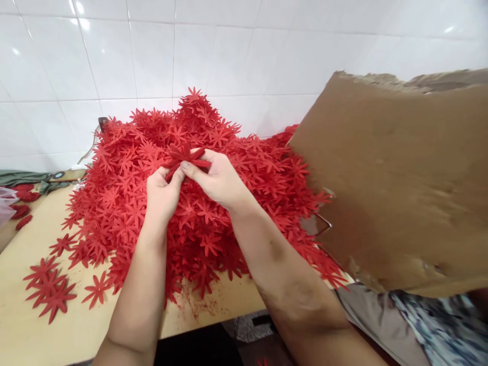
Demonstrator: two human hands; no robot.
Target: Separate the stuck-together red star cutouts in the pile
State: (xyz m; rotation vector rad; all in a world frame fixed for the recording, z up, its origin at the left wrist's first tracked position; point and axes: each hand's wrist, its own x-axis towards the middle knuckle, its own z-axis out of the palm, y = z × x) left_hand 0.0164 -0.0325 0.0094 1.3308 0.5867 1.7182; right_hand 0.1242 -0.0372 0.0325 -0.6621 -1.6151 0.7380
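A large heap of red flower-shaped cutouts (206, 229) with narrow petals covers much of the table. Above its middle, both hands hold a small stack of red flower cutouts (185, 155) between thumbs and fingers. My left hand (163, 190) pinches the stack's near left side, fingers curled behind it. On the right side, my right hand (213, 175) grips it with the thumb on top; its other fingers are partly hidden. Several cutouts (51, 290) lie apart from the heap at the left, with a single cutout (97, 290) near them.
A big brown cardboard sheet (400, 188) with a torn top edge stands at the right. White tiles (236, 56) line the wall behind. Green cloth (23, 177) and darker red bundles (21, 209) sit at the table's (23, 325) left end. Part of a person's patterned clothing (434, 320) shows lower right.
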